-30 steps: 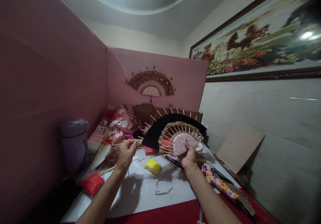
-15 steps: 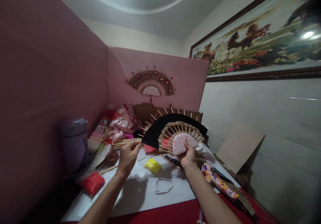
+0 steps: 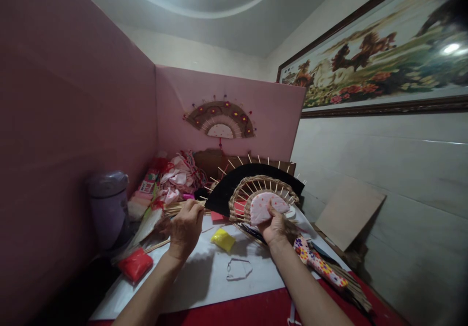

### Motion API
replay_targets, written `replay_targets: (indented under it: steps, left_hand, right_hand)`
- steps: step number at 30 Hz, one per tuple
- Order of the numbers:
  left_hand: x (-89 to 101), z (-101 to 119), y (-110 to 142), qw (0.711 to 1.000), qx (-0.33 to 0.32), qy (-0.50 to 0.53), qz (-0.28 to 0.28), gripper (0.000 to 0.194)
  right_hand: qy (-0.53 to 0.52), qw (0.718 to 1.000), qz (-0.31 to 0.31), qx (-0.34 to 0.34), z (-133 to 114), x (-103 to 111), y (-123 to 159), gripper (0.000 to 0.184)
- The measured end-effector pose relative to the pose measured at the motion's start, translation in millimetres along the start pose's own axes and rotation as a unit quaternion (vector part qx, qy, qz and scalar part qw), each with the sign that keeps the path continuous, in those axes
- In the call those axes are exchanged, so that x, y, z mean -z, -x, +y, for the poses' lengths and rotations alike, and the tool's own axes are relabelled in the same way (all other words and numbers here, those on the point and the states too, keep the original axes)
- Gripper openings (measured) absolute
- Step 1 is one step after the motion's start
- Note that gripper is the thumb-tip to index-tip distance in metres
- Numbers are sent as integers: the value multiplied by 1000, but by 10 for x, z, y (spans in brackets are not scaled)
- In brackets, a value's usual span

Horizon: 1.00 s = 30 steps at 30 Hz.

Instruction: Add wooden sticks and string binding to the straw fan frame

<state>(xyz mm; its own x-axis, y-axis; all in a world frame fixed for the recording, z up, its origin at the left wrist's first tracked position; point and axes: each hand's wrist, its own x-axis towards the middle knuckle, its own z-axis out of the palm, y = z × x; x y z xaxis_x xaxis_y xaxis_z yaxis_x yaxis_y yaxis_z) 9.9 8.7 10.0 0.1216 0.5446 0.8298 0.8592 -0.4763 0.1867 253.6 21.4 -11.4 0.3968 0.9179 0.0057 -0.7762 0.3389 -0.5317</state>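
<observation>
A half-round hand fan (image 3: 239, 182) is held up over the table, with a black band, woven cord below it and pale sticks poking past its outer edge. My right hand (image 3: 274, 226) is closed round its white base (image 3: 265, 206) dotted with red, thumb in front and the other fingers hidden behind. At the fan's lower left corner, my left hand (image 3: 187, 228) is closed in a pinch on the tip of the edge. Just what lies between those fingertips is too small to make out clearly.
On white paper (image 3: 197, 292) lie a yellow packet (image 3: 223, 239), a red packet (image 3: 135, 265) and a bent white loop (image 3: 239, 269). A lilac flask (image 3: 108, 209) stands left. At right is a flower-patterned handle (image 3: 321, 262). A finished fan (image 3: 221, 119) hangs on the pink panel behind.
My left hand has turned so that its back shows more, still at the fan's left corner. The fan has shifted slightly left; the right hand keeps its hold.
</observation>
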Motion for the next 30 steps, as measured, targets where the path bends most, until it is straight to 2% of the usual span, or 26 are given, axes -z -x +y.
replay_targets:
  steps: [4, 10, 12, 15, 17, 21, 24, 26, 30]
  left_hand:
    - [-8, -26, -1, 1000, -12, -10, 5, 20]
    - [31, -62, -29, 1000, -1, -11, 12, 21]
    - [35, -82, -42, 1000, 15, 21, 11, 19]
    - [9, -116, -64, 988, 68, 140, 16, 15]
    - [-20, -127, -80, 958, 137, 251, 10, 16]
    - [-57, -108, -105, 846, 293, 446, -14, 24]
    - [-57, -84, -109, 778, 346, 523, -19, 28]
    - [-51, -75, -108, 753, 357, 553, -18, 30]
    - [-47, -70, -103, 721, 367, 588, 0, 32]
  right_hand:
    - [-44, 997, 52, -29, -9, -47, 36, 21]
    - [-27, 998, 41, -43, -9, -62, 57, 22]
    - [-22, 998, 42, -43, -16, -63, 57, 22]
    - [-24, 998, 43, -39, -27, -61, 47, 22]
    - [-24, 998, 40, -41, -24, -52, 34, 22]
    - [-9, 998, 28, -52, 12, -11, 9, 21]
    - [-1, 998, 18, -54, 42, 29, -5, 23]
    - [1, 999, 9, -51, 54, 51, -14, 24]
    - [-6, 998, 11, -67, 69, 78, -38, 24]
